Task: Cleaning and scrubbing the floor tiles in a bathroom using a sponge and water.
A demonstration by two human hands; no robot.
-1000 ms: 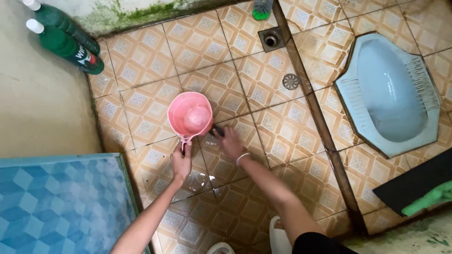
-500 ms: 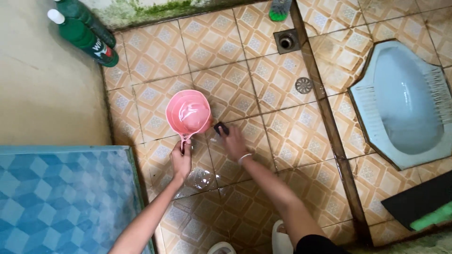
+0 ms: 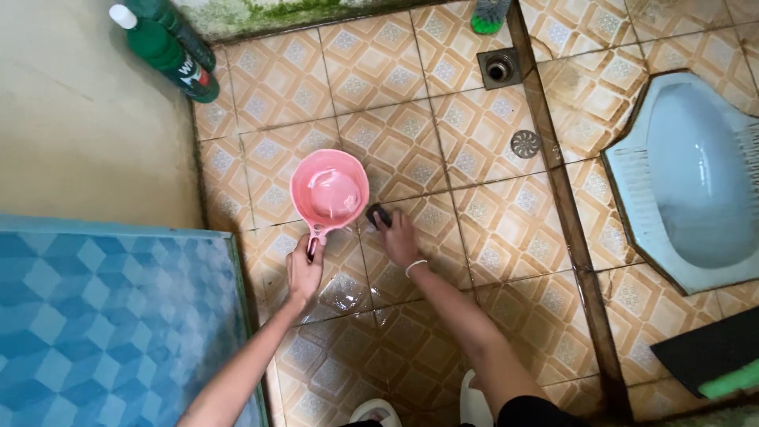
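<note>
Left hand (image 3: 304, 271) grips pink scoop (image 3: 330, 192) by its handle; right hand (image 3: 398, 239) presses dark scrubber (image 3: 377, 214) on floor tiles (image 3: 490, 229), scoop at ten o'clock.

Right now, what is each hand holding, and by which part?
Left hand grips the pink scoop by its handle; right hand presses a small dark scrubber to the floor tile, fingers on top.

Green bottle (image 3: 170, 54) at floor's far-left corner, square drain (image 3: 499, 69) and round drain cover (image 3: 525, 144) mid-floor, pale blue squat toilet (image 3: 696, 190) at right edge.
</note>
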